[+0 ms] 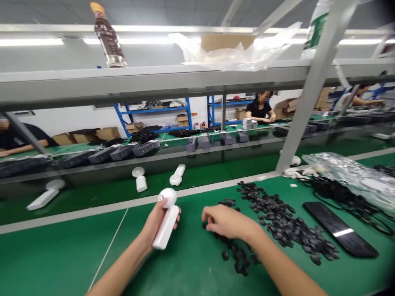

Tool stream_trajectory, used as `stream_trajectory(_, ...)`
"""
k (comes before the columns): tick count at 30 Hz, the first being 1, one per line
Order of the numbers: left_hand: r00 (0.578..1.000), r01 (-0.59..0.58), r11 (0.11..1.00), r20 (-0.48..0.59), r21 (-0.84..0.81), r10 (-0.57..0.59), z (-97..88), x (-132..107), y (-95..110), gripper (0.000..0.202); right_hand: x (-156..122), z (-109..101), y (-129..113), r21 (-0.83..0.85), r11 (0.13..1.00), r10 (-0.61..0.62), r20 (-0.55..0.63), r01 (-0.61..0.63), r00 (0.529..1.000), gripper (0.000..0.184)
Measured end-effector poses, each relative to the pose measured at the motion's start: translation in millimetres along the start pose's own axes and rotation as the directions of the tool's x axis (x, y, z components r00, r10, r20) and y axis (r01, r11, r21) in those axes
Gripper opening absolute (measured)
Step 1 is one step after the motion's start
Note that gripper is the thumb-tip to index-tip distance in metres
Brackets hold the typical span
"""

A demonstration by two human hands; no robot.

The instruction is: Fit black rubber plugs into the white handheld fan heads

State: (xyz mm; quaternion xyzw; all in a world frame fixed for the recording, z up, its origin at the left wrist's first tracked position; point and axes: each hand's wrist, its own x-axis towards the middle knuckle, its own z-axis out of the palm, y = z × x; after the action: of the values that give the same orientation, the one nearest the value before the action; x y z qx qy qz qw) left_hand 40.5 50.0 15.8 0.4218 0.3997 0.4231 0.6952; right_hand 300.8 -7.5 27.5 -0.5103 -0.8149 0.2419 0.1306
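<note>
My left hand (156,222) is wrapped round a white handheld device with a round head (166,228), which looks like a small fan. Its straight handle slants down toward me, and its head is tilted up by my thumb. To the right, my right hand (226,222) is curled in a pinch just over the green mat, with a small black piece (204,225) showing at its fingertips. Beneath and around that hand lie several loose small black pieces (239,257). A larger heap of the same black pieces (282,222) spreads to its right.
A black phone-like slab (339,230) lies right of the heap, near black cords (339,197) and clear plastic bags (358,176). Beyond the pale edge strip, more white devices (177,174) lie on the green belt (210,174). A slanted metal post (304,107) supports an overhead shelf (154,80). Co-workers sit opposite.
</note>
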Motion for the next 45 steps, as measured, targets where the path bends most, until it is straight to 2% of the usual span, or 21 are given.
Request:
stream_trajectory(2,0.996,0.076,0.997,0.036,0.033,-0.077,-12.8,-25.9,-6.7,0.039,-2.9,-4.3,3.2,0.028,0.999,0.025,-0.022,-0.024,0.999,0.022)
stream_trajectory(5,0.985,0.135,0.985,0.097,0.103,-0.145,-24.2,-45.9,-9.0,0.047,-4.4,-2.3,3.9,0.042,0.999,0.034,-0.019,-0.033,0.999,0.022)
stream_trajectory(9,0.967,0.208,0.975,0.135,0.077,-0.217,-28.1,-50.4,-10.4,0.06,1.9,9.0,-1.0,0.04,0.999,0.027,-0.066,-0.024,0.997,0.016)
stream_trajectory(12,0.95,0.219,0.975,0.23,-0.017,-0.21,-24.2,-50.7,-18.4,0.07,10.8,15.3,-6.2,0.107,0.994,0.043,-0.132,-0.029,0.99,0.024)
stream_trajectory(15,0.959,0.215,0.968,0.215,-0.129,-0.184,-17.6,-52.4,-29.0,0.067,17.5,22.7,-17.9,0.334,0.941,0.114,-0.162,-0.054,0.98,0.025)
stream_trajectory(17,0.965,0.235,0.955,0.162,-0.181,-0.207,-12.0,-54.4,-34.5,0.064,19.5,31.1,-31.5,0.543,0.838,0.148,-0.113,-0.064,0.982,0.022)
stream_trajectory(19,0.967,0.248,0.943,0.124,-0.224,-0.225,-5.7,-56.9,-38.5,0.066,20.3,41.7,-47.6,0.649,0.759,0.147,-0.095,-0.051,0.984,0.022)
stream_trajectory(22,0.964,0.263,0.926,0.108,-0.272,-0.242,3.4,-60.5,-44.2,0.069,21.2,56.6,-67.7,0.606,0.795,0.117,-0.202,0.03,0.972,0.023)
stream_trajectory(25,0.961,0.277,0.922,0.084,-0.27,-0.264,8.6,-62.1,-51.3,0.069,22.3,64.8,-74.5,0.53,0.843,0.081,-0.29,0.09,0.954,0.023)
stream_trajectory(29,0.95,0.305,0.934,-0.007,-0.186,-0.311,9.4,-63.0,-56.4,0.072,22.2,65.6,-68.6,0.456,0.886,0.058,-0.289,0.085,0.956,0.023)
stream_trajectory(32,0.943,0.317,0.94,-0.069,-0.128,-0.327,10.5,-64.4,-52.6,0.069,20.7,64.9,-63.9,0.361,0.931,0.064,-0.274,0.041,0.96,0.027)
stream_trajectory(38,0.942,0.31,0.942,-0.096,-0.126,-0.323,15.3,-59.4,-44.5,0.064,20.5,70.1,-61.7,0.218,0.975,0.096,-0.284,-0.033,0.954,0.027)
stream_trajectory(41,0.939,0.324,0.939,-0.082,-0.118,-0.334,13.7,-55.0,-45.7,0.066,22.5,70.5,-59.5,0.24,0.969,0.131,-0.304,-0.057,0.944,0.023)
stream_trajectory(43,0.939,0.331,0.937,-0.054,-0.109,-0.338,11.4,-53.6,-46.4,0.067,23.8,68.1,-57.6,0.334,0.942,0.154,-0.327,-0.038,0.932,0.019)
stream_trajectory(45,0.936,0.351,0.931,0.006,-0.099,-0.352,9.0,-53.9,-46.4,0.069,24.6,64.3,-56.3,0.467,0.884,0.142,-0.26,-0.004,0.955,0.048)
